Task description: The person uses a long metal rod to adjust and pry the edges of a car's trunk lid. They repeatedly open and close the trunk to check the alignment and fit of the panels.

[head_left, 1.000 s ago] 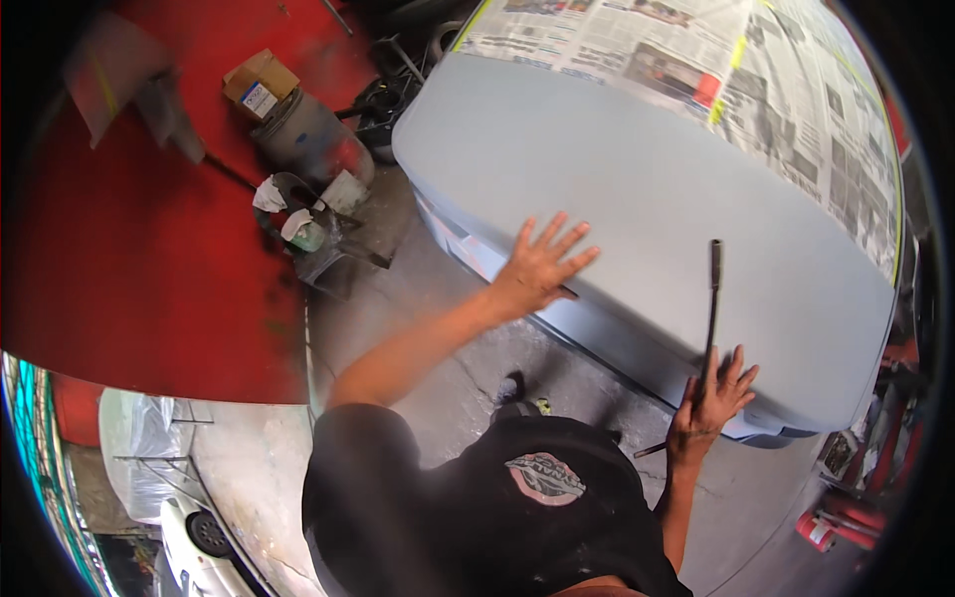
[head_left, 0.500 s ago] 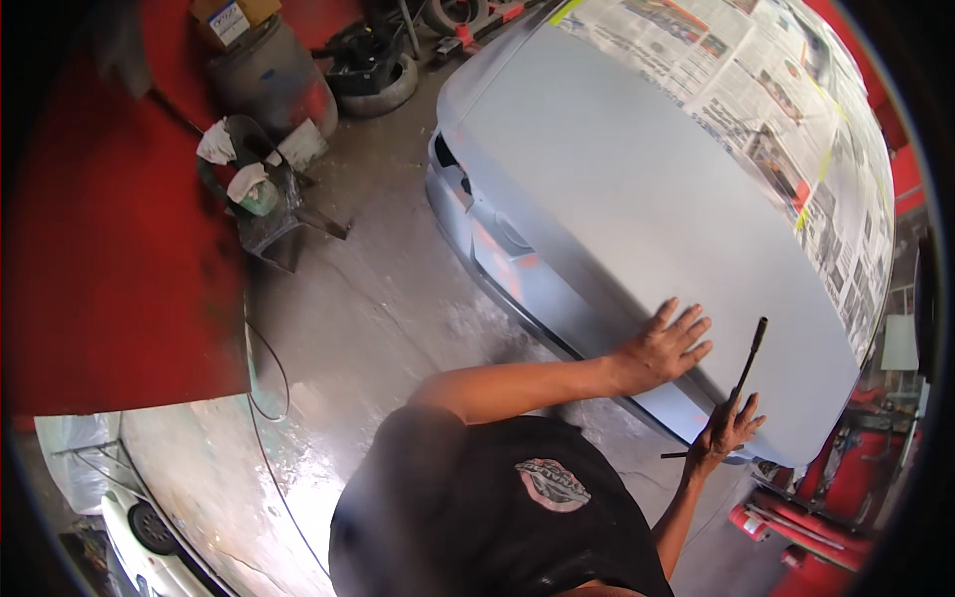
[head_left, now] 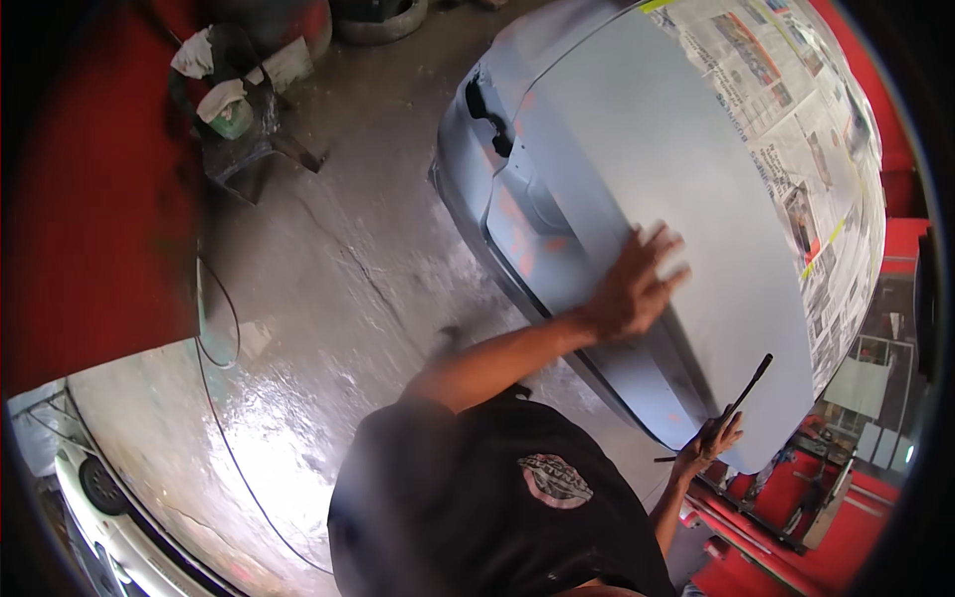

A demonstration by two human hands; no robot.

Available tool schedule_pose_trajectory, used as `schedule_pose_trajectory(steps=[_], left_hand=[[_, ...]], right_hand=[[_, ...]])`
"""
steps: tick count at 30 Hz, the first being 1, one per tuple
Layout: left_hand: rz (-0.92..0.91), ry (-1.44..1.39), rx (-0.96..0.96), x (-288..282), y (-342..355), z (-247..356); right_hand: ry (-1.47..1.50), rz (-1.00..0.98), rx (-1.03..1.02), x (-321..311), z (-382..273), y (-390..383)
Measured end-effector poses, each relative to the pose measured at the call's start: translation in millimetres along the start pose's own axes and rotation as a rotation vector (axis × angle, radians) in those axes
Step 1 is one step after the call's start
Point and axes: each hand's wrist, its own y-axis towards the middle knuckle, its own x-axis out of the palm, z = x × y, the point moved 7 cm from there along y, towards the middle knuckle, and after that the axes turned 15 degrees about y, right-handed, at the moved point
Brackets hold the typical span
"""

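Note:
A car body in matte grey primer [head_left: 696,199] slants across the right half, with sheets of newspaper [head_left: 796,149] taped over its glass. My left hand [head_left: 634,284] is at the near edge of the broad grey panel, its fingers spread and slightly blurred, with nothing in it. Farther right, my right hand [head_left: 708,445] is by the panel's lower corner. A thin black rod [head_left: 748,388] passes through its grip, one end pointing up over the panel and a short end showing on the other side. Orange-pink patches [head_left: 525,261] mark the lower bodywork.
A dark chair [head_left: 244,149] at the upper left bears cloths and a green tub [head_left: 232,119]. Along the floor runs a hose [head_left: 234,453]. A red panel [head_left: 99,219] fills the left side, and red equipment [head_left: 766,537] stands at lower right. A white car [head_left: 109,527] shows at lower left.
The view has shifted, so the chair sits higher and farther left. My left hand has moved up and left along the panel's edge; my right hand keeps the rod near the corner.

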Motion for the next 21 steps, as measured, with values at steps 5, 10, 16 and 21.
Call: schedule_pose_trajectory(steps=[5,10,16,21], left_hand=[[0.147,0.128,-0.398,-38.5,6.4,-108.4],[0.085,-0.238,-0.810,-43.8,-11.5,-168.6],[0.156,-0.297,-0.829,-36.2,-17.7,-165.1],[0.216,-0.262,-0.845,-27.3,-23.2,-170.9]], right_hand=[[-0.013,-0.046,-0.023,1.5,4.3,-4.1],[-0.033,-0.024,-0.030,2.9,4.8,-4.6],[-0.042,-0.001,-0.029,1.9,12.6,-9.1],[-0.003,0.012,-0.106,3.5,15.7,-11.4]])
